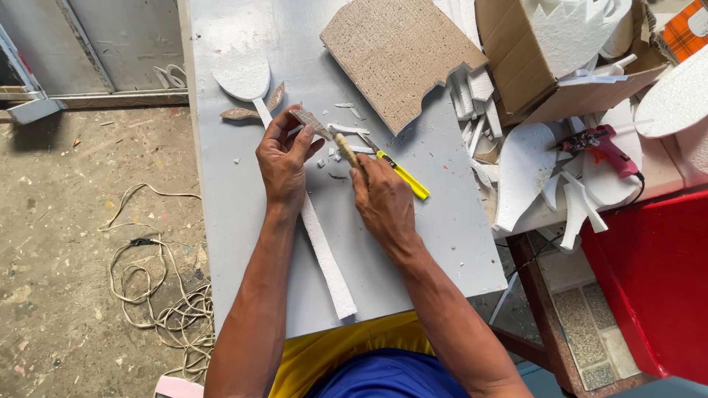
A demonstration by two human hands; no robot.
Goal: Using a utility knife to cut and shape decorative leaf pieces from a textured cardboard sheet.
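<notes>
Left hand [284,158] pinching glittery leaf strip [311,122], long axis toward upper-left; right hand [380,197] gripping brush [345,149]

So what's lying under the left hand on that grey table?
A long white foam strip runs under the left hand, up to a rounded foam end. The stretch beneath the hand and wrist is covered, on the table.

Pretty bright, even daylight is seen all over; soft shadows are cast toward 5 o'clock under the hands. Focus is kept sharp, slight wide-angle stretching is noticed at the edges.
</notes>
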